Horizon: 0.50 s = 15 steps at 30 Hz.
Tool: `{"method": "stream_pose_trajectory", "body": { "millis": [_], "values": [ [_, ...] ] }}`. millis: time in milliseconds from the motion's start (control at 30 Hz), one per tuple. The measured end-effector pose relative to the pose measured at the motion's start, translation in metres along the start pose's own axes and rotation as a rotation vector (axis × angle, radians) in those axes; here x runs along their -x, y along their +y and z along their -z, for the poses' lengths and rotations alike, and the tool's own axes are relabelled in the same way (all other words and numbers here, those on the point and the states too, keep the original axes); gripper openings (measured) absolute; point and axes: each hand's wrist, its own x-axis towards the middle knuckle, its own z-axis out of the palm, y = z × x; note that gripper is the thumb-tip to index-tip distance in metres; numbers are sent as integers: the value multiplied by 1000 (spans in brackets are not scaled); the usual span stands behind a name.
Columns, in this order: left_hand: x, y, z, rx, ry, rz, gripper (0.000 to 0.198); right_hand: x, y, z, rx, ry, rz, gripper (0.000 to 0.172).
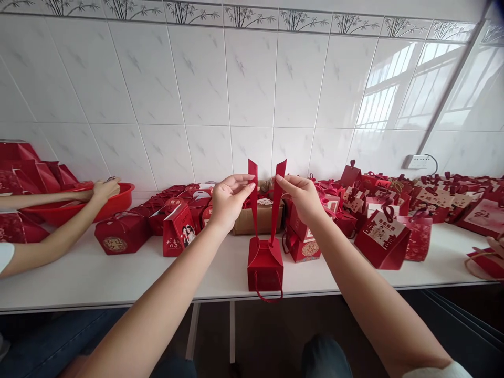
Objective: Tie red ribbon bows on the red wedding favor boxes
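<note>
A small red gift box (265,275) stands upright near the front edge of the table, its dark red cord handle (269,301) hanging over the front. Two strands of a flat red ribbon (275,215) rise from its top. My left hand (232,195) pinches the left strand between thumb and fingers. The right strand is pinched in my right hand (301,195). Both ribbon ends stick up above my fingertips, apart from each other and untied. Behind the ribbon sits a brown cardboard box (244,222), partly hidden by my left hand.
Finished-looking red gift boxes (124,231) crowd the white table (212,273) on both sides. At left, another person's hands (104,190) work over a red basin (126,197). Another hand (496,245) shows at the right edge. A tiled wall (252,79) rises behind.
</note>
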Motion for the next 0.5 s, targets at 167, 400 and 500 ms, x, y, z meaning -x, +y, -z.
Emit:
{"method": "stream_pose_trajectory", "body": {
  "millis": [167,400,500],
  "values": [
    [-2,-1,0,-9,-3,-6,10,0,0,0,-19,-17,-13,30],
    [0,3,-4,79,16,18,27,0,1,0,-53,-23,-16,27],
    [-1,3,-5,117,13,34,33,0,1,-2,-81,-30,-26,27]
  ]
}}
